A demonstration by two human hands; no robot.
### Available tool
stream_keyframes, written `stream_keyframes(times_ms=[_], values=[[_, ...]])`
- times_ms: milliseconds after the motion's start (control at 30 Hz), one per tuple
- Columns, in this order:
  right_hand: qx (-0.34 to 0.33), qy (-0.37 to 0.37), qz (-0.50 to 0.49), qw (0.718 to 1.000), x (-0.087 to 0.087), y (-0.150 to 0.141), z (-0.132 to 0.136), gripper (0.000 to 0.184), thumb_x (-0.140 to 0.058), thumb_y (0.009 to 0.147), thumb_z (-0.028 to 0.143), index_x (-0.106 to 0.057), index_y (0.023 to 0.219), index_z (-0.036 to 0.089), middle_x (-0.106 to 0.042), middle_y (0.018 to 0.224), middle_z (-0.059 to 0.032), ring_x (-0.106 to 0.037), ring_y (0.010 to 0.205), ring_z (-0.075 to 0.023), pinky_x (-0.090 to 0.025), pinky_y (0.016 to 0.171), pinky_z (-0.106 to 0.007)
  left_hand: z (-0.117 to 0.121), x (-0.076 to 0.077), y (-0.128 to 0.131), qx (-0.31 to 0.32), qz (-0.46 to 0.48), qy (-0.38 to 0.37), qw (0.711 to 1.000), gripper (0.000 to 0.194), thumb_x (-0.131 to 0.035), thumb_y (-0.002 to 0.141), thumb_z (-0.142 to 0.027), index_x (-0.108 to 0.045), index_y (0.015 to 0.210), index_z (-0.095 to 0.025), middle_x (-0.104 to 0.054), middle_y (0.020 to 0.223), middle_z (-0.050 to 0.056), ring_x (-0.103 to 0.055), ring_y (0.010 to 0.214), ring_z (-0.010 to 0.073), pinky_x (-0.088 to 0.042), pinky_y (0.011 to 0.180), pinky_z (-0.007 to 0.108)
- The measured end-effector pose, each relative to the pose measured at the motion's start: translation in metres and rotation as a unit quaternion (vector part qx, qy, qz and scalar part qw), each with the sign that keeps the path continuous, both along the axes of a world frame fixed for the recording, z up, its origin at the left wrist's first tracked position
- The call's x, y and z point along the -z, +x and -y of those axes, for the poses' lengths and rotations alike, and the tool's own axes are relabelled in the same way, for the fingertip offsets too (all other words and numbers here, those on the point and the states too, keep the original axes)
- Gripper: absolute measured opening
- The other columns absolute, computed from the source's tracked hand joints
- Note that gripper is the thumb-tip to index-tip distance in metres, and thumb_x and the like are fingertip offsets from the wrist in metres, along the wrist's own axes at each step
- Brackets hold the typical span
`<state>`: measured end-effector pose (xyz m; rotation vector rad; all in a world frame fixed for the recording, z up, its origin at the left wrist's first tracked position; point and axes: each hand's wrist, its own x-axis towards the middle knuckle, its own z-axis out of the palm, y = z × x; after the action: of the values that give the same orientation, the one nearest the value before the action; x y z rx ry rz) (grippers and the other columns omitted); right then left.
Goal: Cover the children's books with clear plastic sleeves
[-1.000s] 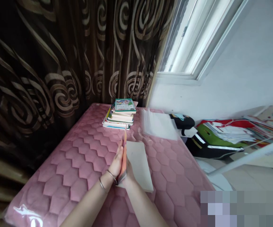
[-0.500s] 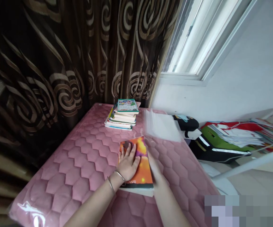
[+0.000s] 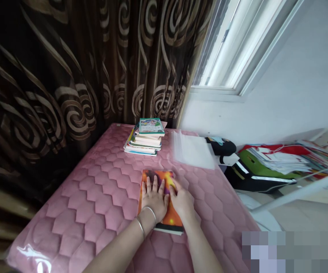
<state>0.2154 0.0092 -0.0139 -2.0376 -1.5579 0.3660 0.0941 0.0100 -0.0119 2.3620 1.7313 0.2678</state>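
Paperback with orange cover lies flat on pink quilted mattress, lower center of frame, long side running away from camera. Pale sheet sticks out just past its near edge; can't tell if it's loose.

Left hand is palm down on the cover's left half, fingers spread and straight, no grip. Two metal bangles on that wrist. Right hand is flat on the cover's right edge, fingers together and angled toward upper left, partly off the book onto the mattress. Also no grip. Hands almost touching, both open.

Stack of books sits at far edge of mattress, upper center, green-covered book on top. Clear plastic sleeve with white sheets lies to its right. Dark swirl-pattern curtain fills upper left, window upper right. Black-and-green bag and loose papers at right. Pixelated patch lower right.
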Motion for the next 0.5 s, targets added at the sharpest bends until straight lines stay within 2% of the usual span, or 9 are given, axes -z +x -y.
stream_keyframes(times_ms=[100, 267, 367, 500], values=[[0.000, -0.018, 0.068, 0.998, -0.002, -0.002, 0.003, 0.035, -0.042, 0.093, 0.028, -0.062, 0.120, 0.029, -0.072, 0.107, -0.0045, -0.067, 0.092, -0.0185, -0.047, 0.078, -0.025, 0.000, 0.001, 0.002, 0.000, -0.009, 0.002, 1.000, 0.057, -0.031, 0.093, -0.047, -0.026, 0.148, -0.030, -0.019, 0.157, 0.004, -0.007, 0.144, 0.0351, -0.009, 0.115, 0.057], [0.009, -0.032, 0.109, 0.993, -0.002, -0.002, 0.004, 0.033, -0.041, 0.095, 0.028, -0.061, 0.122, 0.031, -0.071, 0.105, -0.0046, -0.067, 0.091, -0.0166, -0.045, 0.076, -0.023, -0.006, 0.008, -0.014, 0.007, -0.011, 0.011, 1.000, 0.058, -0.031, 0.093, -0.045, -0.025, 0.148, -0.030, -0.017, 0.158, 0.002, -0.011, 0.145, 0.0291, -0.011, 0.116, 0.054], [0.008, -0.046, 0.126, 0.991, -0.002, -0.003, 0.004, 0.035, -0.037, 0.097, 0.028, -0.059, 0.124, 0.031, -0.071, 0.104, -0.0046, -0.067, 0.088, -0.0171, -0.044, 0.074, -0.024, -0.011, 0.008, -0.038, -0.040, -0.014, -0.001, 0.999, 0.057, -0.030, 0.094, -0.042, -0.025, 0.149, -0.027, -0.017, 0.158, 0.004, -0.016, 0.144, 0.0278, -0.017, 0.115, 0.052], [0.006, -0.067, 0.137, 0.988, -0.001, -0.006, 0.005, 0.040, -0.032, 0.097, 0.028, -0.051, 0.132, 0.030, -0.072, 0.098, -0.0054, -0.067, 0.082, -0.0191, -0.043, 0.067, -0.027, -0.009, 0.005, -0.058, -0.086, 0.001, 0.001, 0.996, 0.056, -0.030, 0.095, -0.036, -0.028, 0.148, -0.018, -0.031, 0.153, 0.013, -0.032, 0.138, 0.0276, -0.028, 0.111, 0.044]])
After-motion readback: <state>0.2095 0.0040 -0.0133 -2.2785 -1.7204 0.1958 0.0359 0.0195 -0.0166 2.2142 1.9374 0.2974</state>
